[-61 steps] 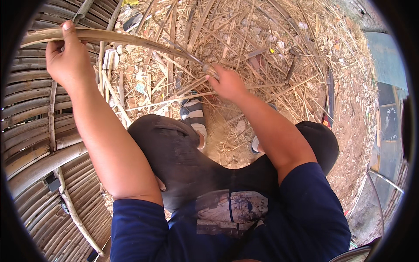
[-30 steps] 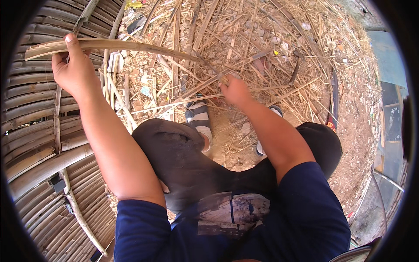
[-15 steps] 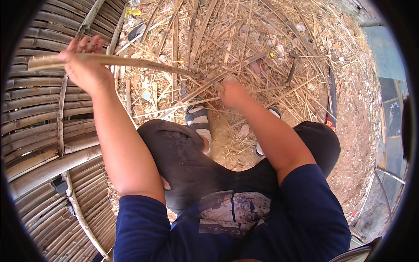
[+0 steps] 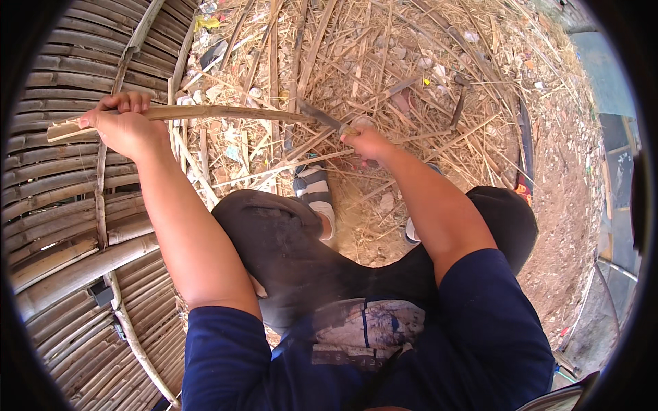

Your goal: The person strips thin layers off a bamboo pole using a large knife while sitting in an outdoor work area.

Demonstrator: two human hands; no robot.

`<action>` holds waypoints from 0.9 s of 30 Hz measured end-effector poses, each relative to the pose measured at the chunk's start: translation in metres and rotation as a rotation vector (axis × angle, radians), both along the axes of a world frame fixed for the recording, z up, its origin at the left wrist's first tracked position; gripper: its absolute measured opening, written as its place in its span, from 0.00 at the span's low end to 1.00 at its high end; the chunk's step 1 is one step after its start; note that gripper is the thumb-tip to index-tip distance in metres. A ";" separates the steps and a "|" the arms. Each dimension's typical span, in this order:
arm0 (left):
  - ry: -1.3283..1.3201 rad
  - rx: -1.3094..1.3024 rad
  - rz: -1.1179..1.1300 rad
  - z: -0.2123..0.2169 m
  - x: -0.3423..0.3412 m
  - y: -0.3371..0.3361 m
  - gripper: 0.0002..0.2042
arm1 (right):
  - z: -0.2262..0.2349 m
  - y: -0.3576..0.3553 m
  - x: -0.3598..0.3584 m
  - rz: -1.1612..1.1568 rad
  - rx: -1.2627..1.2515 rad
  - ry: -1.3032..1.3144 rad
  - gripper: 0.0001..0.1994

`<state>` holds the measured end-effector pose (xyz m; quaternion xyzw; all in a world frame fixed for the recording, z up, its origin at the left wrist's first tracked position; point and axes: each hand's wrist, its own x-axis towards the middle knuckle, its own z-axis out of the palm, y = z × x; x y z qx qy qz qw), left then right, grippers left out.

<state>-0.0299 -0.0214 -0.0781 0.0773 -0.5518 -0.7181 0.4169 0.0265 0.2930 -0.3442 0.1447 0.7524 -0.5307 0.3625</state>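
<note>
My left hand [image 4: 130, 125] is closed round the outer end of a long split bamboo strip [image 4: 219, 111], held roughly level above the ground at the left. My right hand [image 4: 369, 144] grips the handle of a knife [image 4: 319, 115] with a dark, straight blade. The blade points up and to the left, and its tip area lies by the strip's inner end. Whether blade and bamboo touch, I cannot tell. Both forearms reach forward over my bent knees.
Bamboo splinters and straw [image 4: 356, 75] litter the ground ahead. A hammer-like tool [image 4: 458, 106] lies among them to the right. A slatted bamboo wall [image 4: 62, 137] stands close on my left. My sandalled foot [image 4: 314, 188] shows below the strips.
My left fingers have closed round the strip, which has shifted slightly and levelled out. My right hand has moved a little, and the knife blade now shows clearly.
</note>
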 end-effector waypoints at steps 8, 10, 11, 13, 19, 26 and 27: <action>0.017 -0.077 0.026 0.001 -0.001 0.009 0.29 | 0.088 -0.059 0.000 0.052 -0.074 0.656 0.21; 0.014 -0.086 0.039 0.001 -0.001 0.009 0.30 | 0.081 -0.071 0.013 0.100 -0.042 0.804 0.23; 0.012 -0.087 0.046 -0.001 -0.002 0.006 0.30 | 0.073 -0.077 0.021 0.125 -0.029 0.880 0.23; 0.005 -0.088 0.075 -0.002 -0.001 0.003 0.30 | 0.053 -0.079 0.038 0.170 0.064 0.830 0.25; -0.031 -0.007 0.177 -0.007 -0.001 -0.010 0.29 | 0.059 -0.089 0.039 0.184 0.128 0.814 0.24; 0.002 -0.075 0.124 -0.003 0.000 0.008 0.29 | 0.103 -0.094 0.032 0.171 0.076 1.034 0.22; -0.011 -0.092 0.141 -0.002 0.000 0.013 0.30 | 0.093 -0.092 0.034 0.161 0.076 0.934 0.22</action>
